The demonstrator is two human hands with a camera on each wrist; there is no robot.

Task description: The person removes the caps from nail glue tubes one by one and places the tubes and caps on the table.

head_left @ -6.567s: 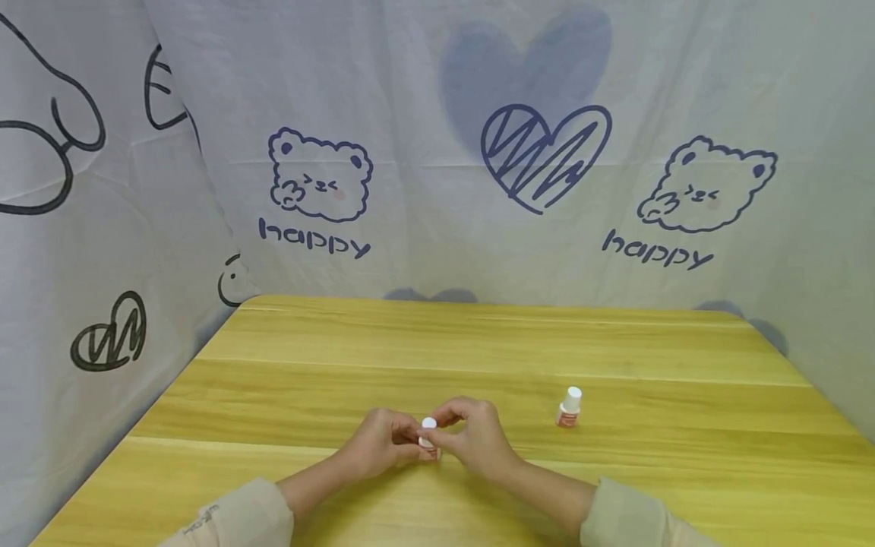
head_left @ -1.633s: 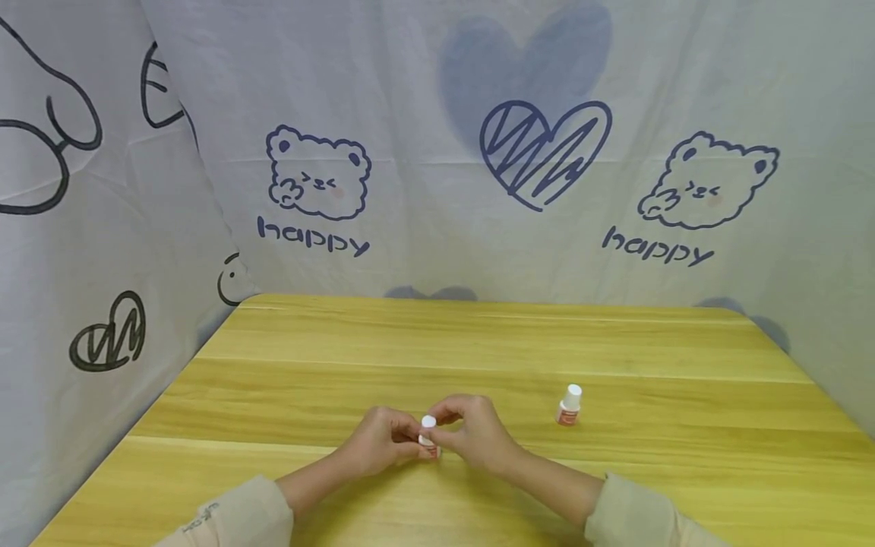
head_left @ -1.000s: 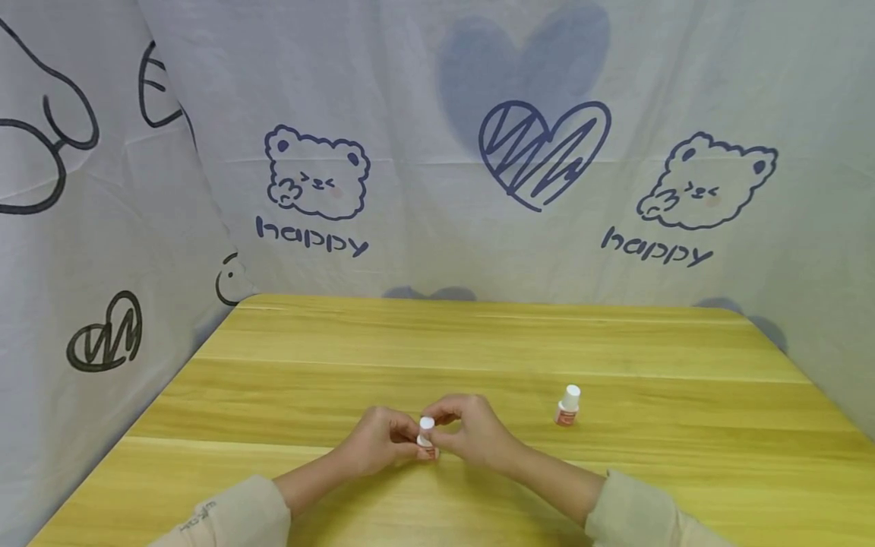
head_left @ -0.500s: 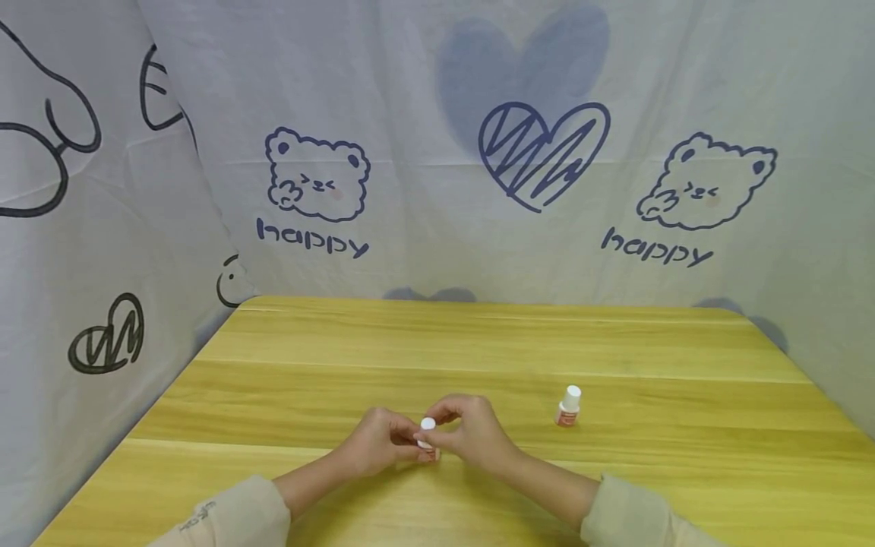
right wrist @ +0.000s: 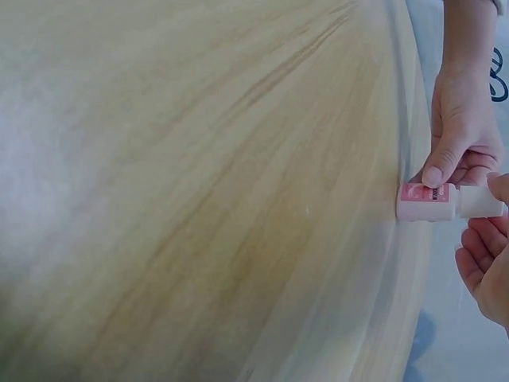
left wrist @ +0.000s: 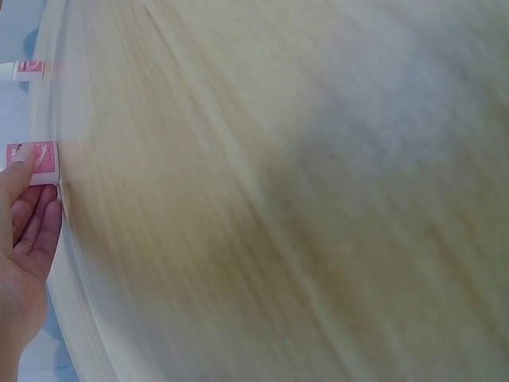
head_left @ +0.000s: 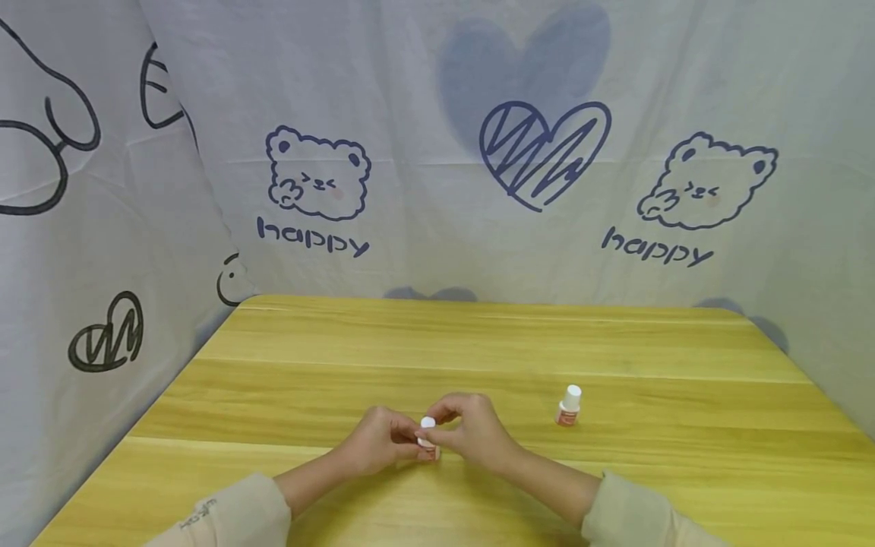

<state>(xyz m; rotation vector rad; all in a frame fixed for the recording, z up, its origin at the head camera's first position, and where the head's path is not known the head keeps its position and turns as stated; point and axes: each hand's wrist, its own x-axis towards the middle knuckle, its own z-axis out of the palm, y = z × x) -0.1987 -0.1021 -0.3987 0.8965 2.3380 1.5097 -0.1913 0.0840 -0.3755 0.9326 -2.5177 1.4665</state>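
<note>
A small white bottle (right wrist: 429, 208) with a pink-red label and a white cap (head_left: 428, 422) stands upright on the wooden table, between my two hands. My left hand (head_left: 372, 443) grips its lower body, thumb across the label, as the left wrist view shows on the bottle (left wrist: 44, 163). With thumb and fingers my right hand (head_left: 478, 434) pinches the cap, which hides part of it. In the right wrist view the cap (right wrist: 479, 202) sits on the bottle's neck. A second bottle (head_left: 568, 406) of the same kind stands capped to the right, apart from both hands.
The yellow wood-grain table (head_left: 328, 342) has rounded far corners. Behind it hangs a pale cloth (head_left: 424, 213) printed with bears and hearts; another printed cloth (head_left: 157, 251) hangs on the left side. Beige sleeves (head_left: 253, 509) cover the forearms near the front.
Both hands keep the same hold on the bottle and its cap throughout. The right fingers shift slightly around the cap, and the bottle's label turns a little. The second bottle stays put.
</note>
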